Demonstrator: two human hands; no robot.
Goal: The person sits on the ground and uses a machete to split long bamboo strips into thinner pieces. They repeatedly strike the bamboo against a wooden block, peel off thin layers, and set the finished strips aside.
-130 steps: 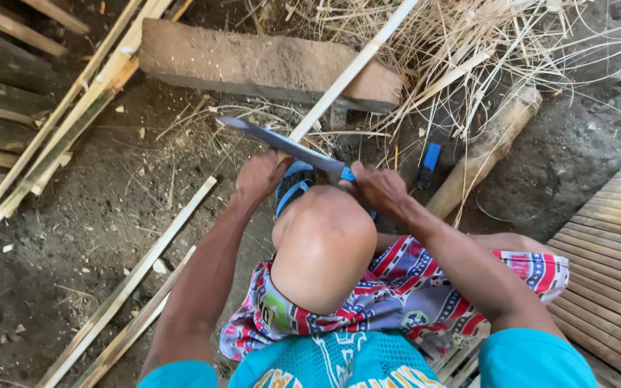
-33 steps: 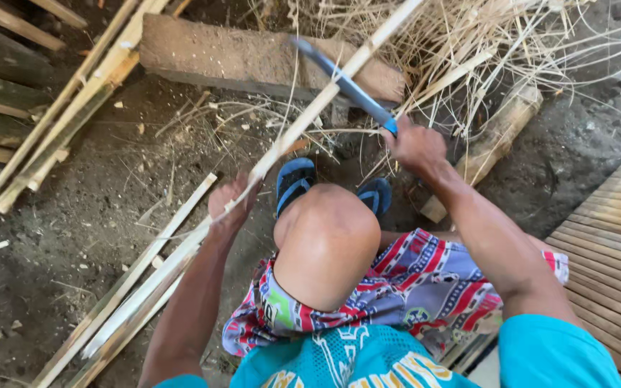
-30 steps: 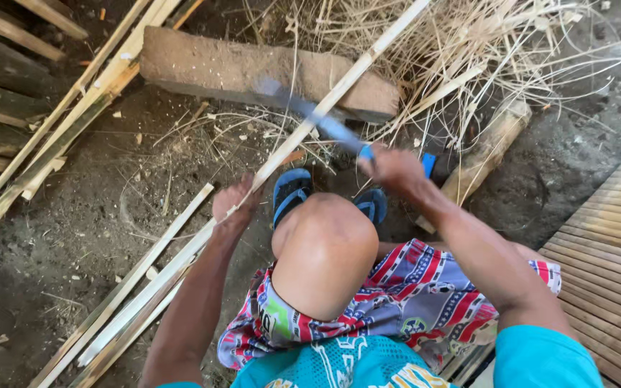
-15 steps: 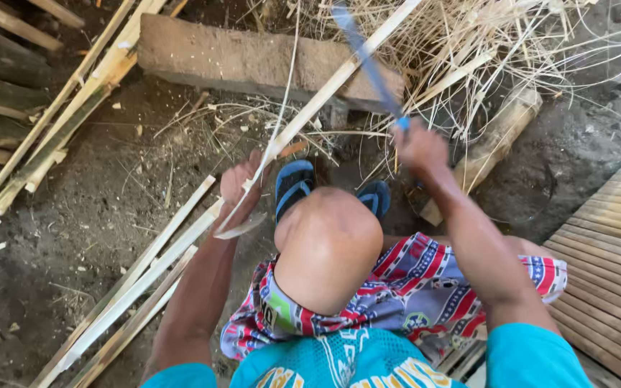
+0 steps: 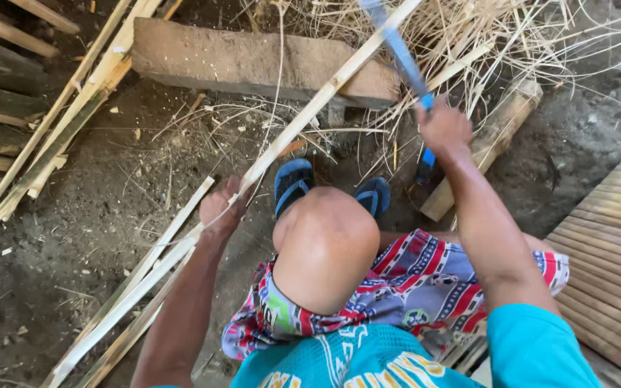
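My left hand grips a long pale bamboo strip that slants from the lower left up to the top right, across a wooden block. My right hand is raised above the strip and holds a long knife with a blue handle, blade pointing up and left out of the frame. My bent knee and blue sandals lie between the two arms. A thin curled shaving rises from the strip near the left hand.
Several split bamboo strips lean at the upper left, and more lie on the dirt at the lower left. A heap of dry shavings fills the top right beside a short bamboo log. A slatted bamboo floor borders the right.
My right hand swung the knife down onto the strip, then lifted it again; it now stands higher. My left hand slid down the strip toward the lower left.
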